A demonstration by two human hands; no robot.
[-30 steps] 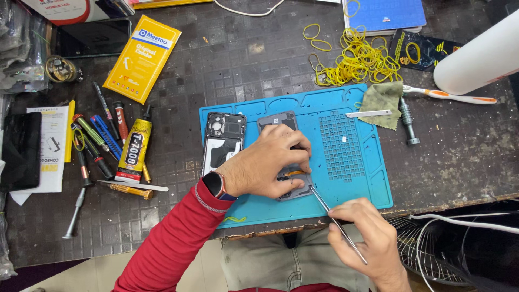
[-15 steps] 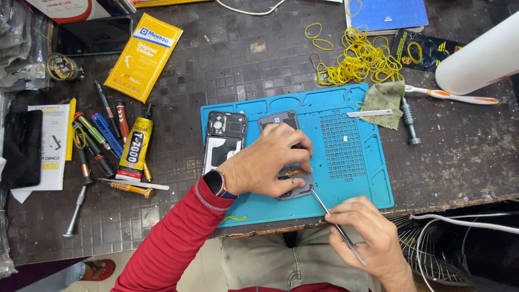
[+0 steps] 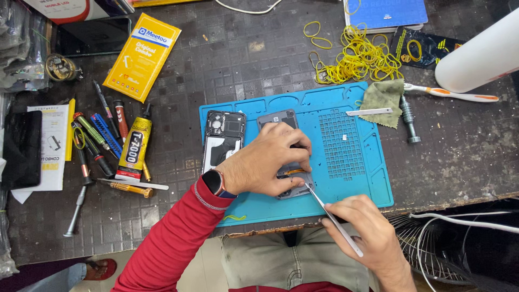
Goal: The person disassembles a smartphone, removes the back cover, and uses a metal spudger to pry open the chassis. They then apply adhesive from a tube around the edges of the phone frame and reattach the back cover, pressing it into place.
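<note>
Below me, the dark bench carried a blue work mat that reached its near edge. On the mat's left part lay a black phone frame, and just right of it the opened grey phone, mostly hidden under my left hand. That hand pressed down on the phone with its fingers curled closed over the body, holding it flat. My right hand hung past the bench's near edge, its fingers pinched shut around thin metal tweezers, whose tip touched the phone's lower end beside my left thumb. A white roll sat at the far right corner, and a yellow packet lay toward the far left. Yellow rubber bands were heaped beyond the mat's far edge. A glue tube lay left of the mat among screwdrivers.
</note>
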